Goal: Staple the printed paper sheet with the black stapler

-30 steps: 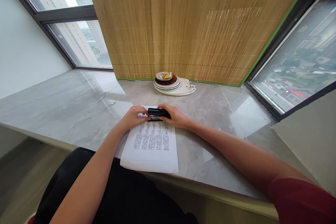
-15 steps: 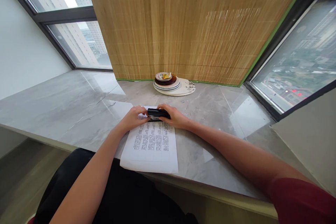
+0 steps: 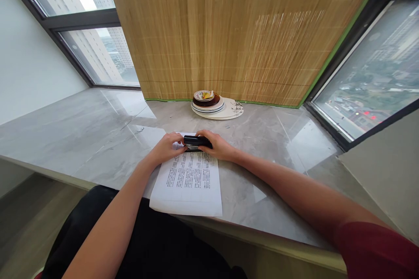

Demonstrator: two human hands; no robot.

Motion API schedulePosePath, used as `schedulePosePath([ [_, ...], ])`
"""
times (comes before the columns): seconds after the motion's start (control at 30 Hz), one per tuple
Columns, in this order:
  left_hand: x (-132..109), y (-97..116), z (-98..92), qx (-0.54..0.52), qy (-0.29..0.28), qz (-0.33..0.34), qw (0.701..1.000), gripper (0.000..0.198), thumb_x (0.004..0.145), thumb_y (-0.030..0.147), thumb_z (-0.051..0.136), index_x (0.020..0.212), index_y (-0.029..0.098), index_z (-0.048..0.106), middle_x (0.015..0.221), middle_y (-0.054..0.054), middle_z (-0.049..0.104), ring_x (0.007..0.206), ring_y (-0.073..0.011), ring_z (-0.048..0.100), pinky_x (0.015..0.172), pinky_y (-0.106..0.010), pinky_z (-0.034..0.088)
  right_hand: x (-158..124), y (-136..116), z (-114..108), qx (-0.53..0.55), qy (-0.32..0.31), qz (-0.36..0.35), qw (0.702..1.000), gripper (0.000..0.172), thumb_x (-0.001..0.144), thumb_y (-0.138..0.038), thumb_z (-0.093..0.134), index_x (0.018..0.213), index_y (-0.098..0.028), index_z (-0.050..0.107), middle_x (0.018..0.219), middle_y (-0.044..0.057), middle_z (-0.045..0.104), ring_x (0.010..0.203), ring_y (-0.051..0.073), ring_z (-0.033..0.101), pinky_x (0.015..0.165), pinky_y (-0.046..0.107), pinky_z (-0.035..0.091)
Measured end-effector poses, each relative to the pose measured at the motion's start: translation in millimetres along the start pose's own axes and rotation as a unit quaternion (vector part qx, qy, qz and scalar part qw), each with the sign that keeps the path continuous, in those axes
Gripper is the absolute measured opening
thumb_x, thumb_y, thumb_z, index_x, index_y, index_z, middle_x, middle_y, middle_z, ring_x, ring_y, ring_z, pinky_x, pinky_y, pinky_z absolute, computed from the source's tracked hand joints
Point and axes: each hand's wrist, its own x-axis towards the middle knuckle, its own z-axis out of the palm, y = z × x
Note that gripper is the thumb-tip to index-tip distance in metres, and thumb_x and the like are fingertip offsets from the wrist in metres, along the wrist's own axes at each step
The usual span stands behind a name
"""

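Note:
A black stapler (image 3: 195,141) sits across the upper part of a printed sheet of paper (image 3: 191,183), a strip of metal showing between its arm and base. My right hand (image 3: 218,145) is wrapped round its right end, fingers on top and thumb below. At the other end, my left hand (image 3: 167,148) is closed with its fingertips and thumb on the stapler's left tip, partly covering the paper's upper left. The near edge of the paper hangs slightly over the front of the ledge. Whether more sheets lie beneath is hard to make out.
Behind the stapler, a stack of plates (image 3: 207,103) rests on the grey marble ledge (image 3: 98,135), on a larger oval plate (image 3: 235,109). A bamboo blind (image 3: 209,30) hangs at the back, between windows. My legs (image 3: 170,244) are under the ledge's front edge.

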Motion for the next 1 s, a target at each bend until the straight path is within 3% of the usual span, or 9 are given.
schedulePosePath([
  [1.0,-1.3,-3.5,-2.4,-0.008,-0.009,-0.013,1.000,0.005,0.085,0.025,0.068,0.083,0.020,0.069,0.082,-0.001,0.070,0.083,-0.0197,0.064,0.081,-0.033,0.047,-0.7,3.5,1.4,-0.003,0.001,0.003,1.000,0.039,0.092,-0.024,0.064,0.128,-0.025,0.053,0.120,0.008,0.067,0.107,0.025,0.063,0.095,0.041,0.050],
])
